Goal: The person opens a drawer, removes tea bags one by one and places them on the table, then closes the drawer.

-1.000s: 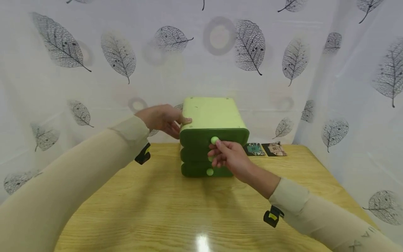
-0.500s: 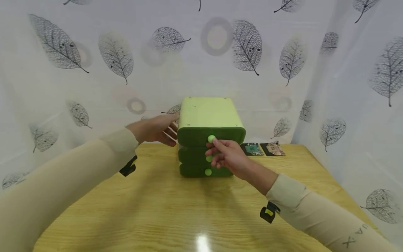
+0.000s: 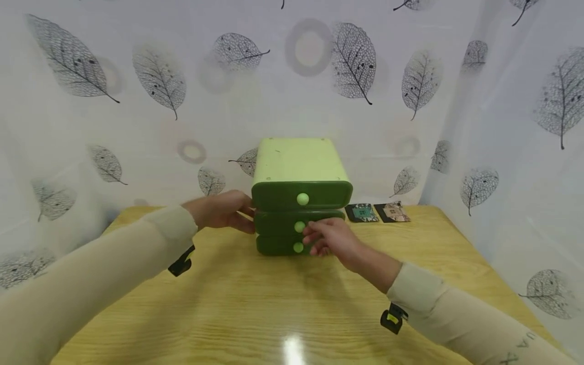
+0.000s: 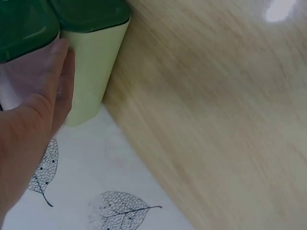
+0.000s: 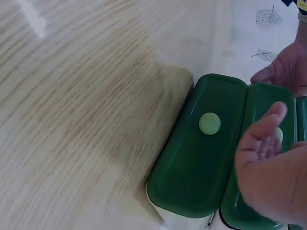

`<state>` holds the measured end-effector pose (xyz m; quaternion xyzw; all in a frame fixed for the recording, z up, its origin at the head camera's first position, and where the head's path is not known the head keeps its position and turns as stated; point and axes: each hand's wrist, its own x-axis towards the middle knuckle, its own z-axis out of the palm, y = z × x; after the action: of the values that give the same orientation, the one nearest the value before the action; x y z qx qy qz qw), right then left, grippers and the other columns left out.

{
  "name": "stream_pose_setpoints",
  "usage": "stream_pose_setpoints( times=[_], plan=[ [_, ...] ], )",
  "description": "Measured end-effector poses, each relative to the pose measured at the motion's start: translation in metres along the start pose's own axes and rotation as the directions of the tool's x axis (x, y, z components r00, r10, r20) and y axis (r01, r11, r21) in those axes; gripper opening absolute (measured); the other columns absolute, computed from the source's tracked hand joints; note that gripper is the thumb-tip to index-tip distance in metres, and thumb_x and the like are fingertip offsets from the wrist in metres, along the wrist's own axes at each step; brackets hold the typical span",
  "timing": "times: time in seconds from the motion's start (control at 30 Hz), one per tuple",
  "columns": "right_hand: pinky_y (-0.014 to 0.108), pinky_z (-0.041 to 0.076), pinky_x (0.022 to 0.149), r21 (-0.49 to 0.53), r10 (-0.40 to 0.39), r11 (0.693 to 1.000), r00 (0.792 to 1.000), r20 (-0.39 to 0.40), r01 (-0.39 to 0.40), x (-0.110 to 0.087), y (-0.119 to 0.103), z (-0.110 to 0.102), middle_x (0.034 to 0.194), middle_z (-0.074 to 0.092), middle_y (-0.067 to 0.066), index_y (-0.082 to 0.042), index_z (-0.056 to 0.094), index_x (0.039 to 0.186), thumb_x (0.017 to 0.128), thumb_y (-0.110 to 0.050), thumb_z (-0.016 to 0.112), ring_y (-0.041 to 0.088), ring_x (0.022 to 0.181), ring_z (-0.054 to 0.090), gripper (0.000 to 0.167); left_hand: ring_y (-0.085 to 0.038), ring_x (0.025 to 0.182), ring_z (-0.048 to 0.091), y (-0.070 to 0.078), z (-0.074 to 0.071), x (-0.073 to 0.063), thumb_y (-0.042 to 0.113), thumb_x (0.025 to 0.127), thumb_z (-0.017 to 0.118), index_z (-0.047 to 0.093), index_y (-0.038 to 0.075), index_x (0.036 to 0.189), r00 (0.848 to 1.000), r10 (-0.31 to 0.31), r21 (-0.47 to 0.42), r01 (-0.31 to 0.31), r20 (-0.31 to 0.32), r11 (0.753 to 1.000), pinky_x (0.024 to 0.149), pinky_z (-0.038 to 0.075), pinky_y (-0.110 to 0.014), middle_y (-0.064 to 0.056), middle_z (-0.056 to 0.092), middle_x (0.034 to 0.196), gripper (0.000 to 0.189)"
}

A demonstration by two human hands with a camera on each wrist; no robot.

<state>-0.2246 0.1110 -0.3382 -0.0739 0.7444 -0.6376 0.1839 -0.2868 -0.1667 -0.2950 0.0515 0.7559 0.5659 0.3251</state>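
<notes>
A small drawer cabinet [image 3: 298, 159] with a pale green top stands against the back of the table. Its dark green drawer fronts are stacked three high, each with a round light green knob. My right hand [image 3: 335, 241] is at the middle drawer, fingertips beside its knob [image 3: 299, 226]. In the right wrist view, that knob [image 5: 279, 135] shows between the thumb and the fingers. The top knob [image 3: 302, 199] has no hand on it. My left hand [image 3: 223, 209] rests at the cabinet's left side with fingers extended, seen along the side wall in the left wrist view.
Two small patterned packets [image 3: 362, 213] lie on the wooden table [image 3: 219, 304] right of the cabinet. A white curtain [image 3: 191, 91] printed with leaves hangs behind and along the sides.
My right hand has let go of the top knob and moved down to the middle one. The left hand has left the cabinet's top left edge and moved lower along its side.
</notes>
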Motion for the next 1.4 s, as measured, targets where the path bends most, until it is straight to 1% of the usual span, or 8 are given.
stream_pose_setpoints(
  times=[0.17, 0.4, 0.6, 0.7, 0.87, 1.03, 1.23, 1.4],
  plan=[
    [0.024, 0.049, 0.052, -0.036, 0.04, 0.999, 0.999, -0.02, -0.041, 0.004, -0.001, 0.006, 0.086, 0.07, 0.007, 0.012, 0.062, 0.115, 0.106, -0.033, 0.048, 0.01, 0.056, 0.062, 0.048, -0.032, 0.104, 0.067, -0.009, 0.001, 0.002, 0.014, 0.105, 0.036, 0.048, -0.005, 0.129, 1.0, 0.025, -0.098, -0.024, 0.004, 0.995, 0.101, 0.055, -0.047, -0.026, 0.048, 0.135, 0.033],
    [0.023, 0.051, 0.055, 0.008, 0.023, 1.0, 1.0, 0.002, -0.023, 0.009, -0.002, 0.009, 0.084, 0.071, 0.004, 0.013, 0.061, 0.116, 0.106, -0.034, 0.048, 0.009, 0.06, 0.063, 0.05, -0.026, 0.098, 0.067, -0.003, 0.002, 0.0, 0.003, 0.101, 0.037, 0.049, -0.012, 0.128, 0.998, 0.068, -0.086, -0.069, -0.009, 0.994, 0.098, 0.057, -0.045, -0.024, 0.053, 0.128, 0.033],
    [0.022, 0.052, 0.055, 0.086, 0.013, 0.996, 1.0, -0.021, -0.011, 0.008, -0.001, 0.008, 0.079, 0.07, 0.001, 0.007, 0.063, 0.112, 0.105, -0.032, 0.051, 0.009, 0.059, 0.063, 0.042, -0.032, 0.111, 0.063, 0.013, 0.008, 0.001, -0.01, 0.094, 0.043, 0.047, -0.016, 0.135, 0.996, 0.019, -0.103, -0.028, -0.091, 0.994, 0.096, 0.058, -0.044, -0.029, 0.049, 0.139, 0.041],
    [0.022, 0.051, 0.056, 0.089, 0.023, 0.996, 0.999, -0.023, -0.021, 0.007, 0.002, 0.009, 0.078, 0.07, 0.0, 0.004, 0.063, 0.112, 0.105, -0.031, 0.05, 0.009, 0.059, 0.062, 0.038, -0.035, 0.117, 0.06, 0.016, 0.01, 0.001, -0.01, 0.095, 0.043, 0.043, -0.016, 0.136, 0.996, -0.016, -0.117, 0.005, -0.091, 0.993, 0.096, 0.058, -0.044, -0.03, 0.045, 0.142, 0.042],
    [0.022, 0.05, 0.056, 0.085, 0.028, 0.996, 1.0, 0.005, -0.029, 0.008, 0.007, 0.013, 0.078, 0.071, 0.001, 0.008, 0.064, 0.113, 0.105, -0.031, 0.051, 0.009, 0.059, 0.062, 0.041, -0.033, 0.113, 0.061, 0.015, 0.006, 0.002, -0.014, 0.094, 0.043, 0.048, -0.015, 0.129, 0.994, -0.079, -0.129, 0.069, -0.078, 0.989, 0.098, 0.057, -0.045, -0.027, 0.051, 0.134, 0.036],
    [0.023, 0.05, 0.057, 0.071, 0.014, 0.997, 1.0, -0.002, -0.013, 0.004, 0.009, 0.016, 0.08, 0.071, 0.0, 0.007, 0.066, 0.112, 0.105, -0.032, 0.052, 0.01, 0.06, 0.062, 0.042, -0.03, 0.106, 0.059, 0.018, 0.003, 0.005, -0.013, 0.094, 0.043, 0.05, -0.013, 0.128, 0.993, -0.083, -0.11, 0.074, -0.082, 0.991, 0.098, 0.056, -0.045, -0.023, 0.054, 0.124, 0.035],
    [0.025, 0.05, 0.058, 0.031, 0.044, 0.999, 0.999, 0.0, -0.044, -0.01, 0.016, 0.015, 0.079, 0.07, 0.001, 0.009, 0.068, 0.108, 0.105, -0.032, 0.053, 0.012, 0.061, 0.062, 0.044, -0.031, 0.109, 0.06, 0.018, 0.01, 0.011, -0.007, 0.097, 0.046, 0.044, -0.01, 0.138, 0.988, -0.132, -0.122, 0.123, -0.074, 0.985, 0.098, 0.057, -0.046, -0.023, 0.053, 0.13, 0.041],
    [0.026, 0.05, 0.059, 0.02, 0.035, 0.999, 0.999, 0.018, -0.035, -0.017, 0.017, 0.02, 0.081, 0.07, 0.002, 0.008, 0.069, 0.106, 0.104, -0.034, 0.053, 0.012, 0.061, 0.061, 0.045, -0.034, 0.111, 0.06, 0.018, 0.008, 0.01, -0.004, 0.098, 0.044, 0.047, -0.009, 0.133, 0.985, -0.137, -0.122, 0.124, -0.109, 0.985, 0.102, 0.054, -0.049, -0.023, 0.054, 0.127, 0.036]
  ],
)
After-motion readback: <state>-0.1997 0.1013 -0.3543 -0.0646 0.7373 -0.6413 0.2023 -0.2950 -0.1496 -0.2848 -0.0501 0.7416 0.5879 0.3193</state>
